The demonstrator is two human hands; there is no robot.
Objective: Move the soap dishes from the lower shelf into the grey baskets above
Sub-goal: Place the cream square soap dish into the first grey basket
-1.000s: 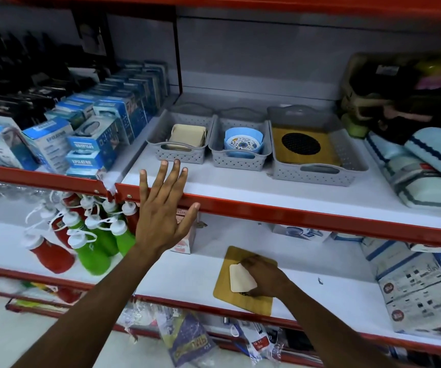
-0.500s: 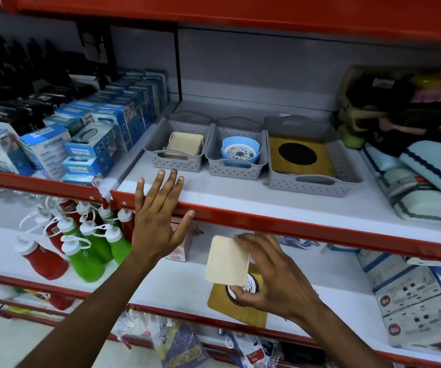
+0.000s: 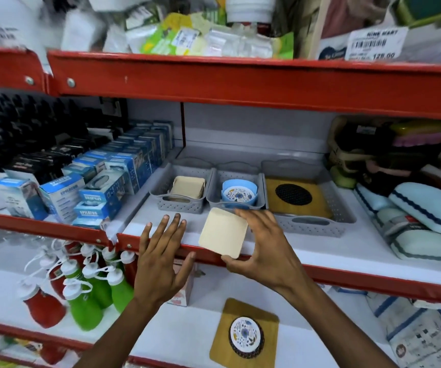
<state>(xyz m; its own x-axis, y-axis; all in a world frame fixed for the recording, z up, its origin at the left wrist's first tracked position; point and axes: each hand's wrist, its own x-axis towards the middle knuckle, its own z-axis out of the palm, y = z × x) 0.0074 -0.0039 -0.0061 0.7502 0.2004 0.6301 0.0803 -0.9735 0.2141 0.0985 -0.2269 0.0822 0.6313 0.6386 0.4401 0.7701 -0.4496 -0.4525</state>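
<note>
**Ana:** Trouble could start low in the frame. The right hand [image 3: 263,251] pinches a cream soap dish [image 3: 223,236] by its edges only, so it might slip.

**Ben:** And the left hand [image 3: 161,264]?

**Ana:** Spread flat, holding nothing, just under the red shelf lip [image 3: 346,274].

**Ben:** Room ahead?

**Ana:** Bare white shelf, then the left grey basket [image 3: 181,201] mid-frame. Its front wall could catch the dish.

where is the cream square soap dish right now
In the head view the cream square soap dish is held in the right hand, lifted in front of the red shelf edge, just below the middle grey basket.
</note>
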